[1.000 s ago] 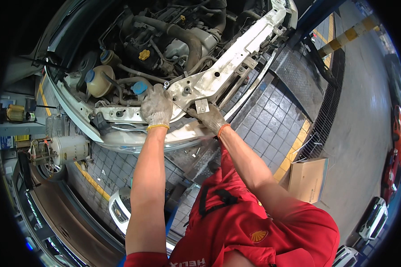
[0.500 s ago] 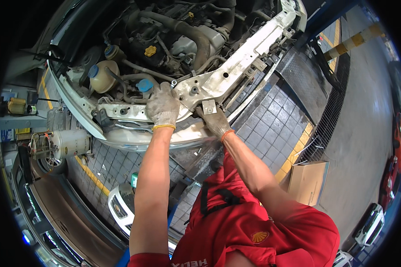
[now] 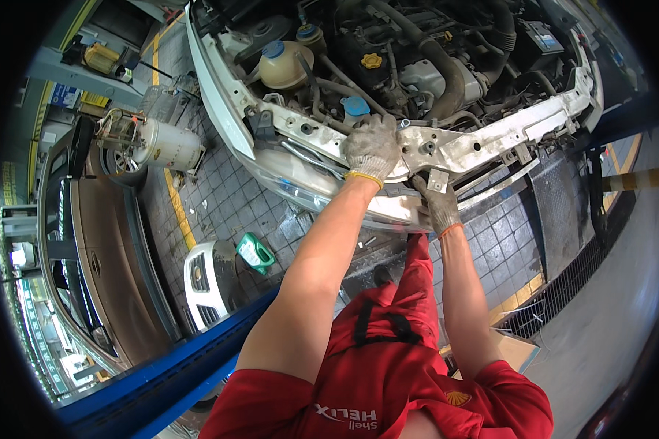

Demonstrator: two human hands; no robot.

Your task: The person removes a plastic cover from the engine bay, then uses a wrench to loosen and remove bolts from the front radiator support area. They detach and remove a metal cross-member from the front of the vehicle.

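Note:
The front of a white car stands with its engine bay exposed. My left hand (image 3: 371, 150), in a grey knit glove, is closed at the pale metal front crossmember (image 3: 458, 143), by the blue reservoir cap (image 3: 356, 107). A small shiny round metal piece (image 3: 403, 123) shows beside its fingertips; what the fist holds is hidden. Lower and to the right, my gloved right hand (image 3: 441, 208) reaches up under the crossmember beside a small square metal bracket (image 3: 438, 180). Its fingers are mostly hidden behind the bracket and the car's front edge. The headlight (image 3: 300, 183) lies left of both hands.
A cream coolant tank (image 3: 285, 66) and a yellow oil cap (image 3: 371, 61) sit in the engine bay. On the tiled floor are a detached white bumper (image 3: 206, 282) and a green jug (image 3: 255, 253). A brown car (image 3: 121, 271) and a blue beam (image 3: 168, 366) are at left.
The view has swung, so the car and both hands appear further right and more of the left side shows. Both hands stay at the same spots on the crossmember.

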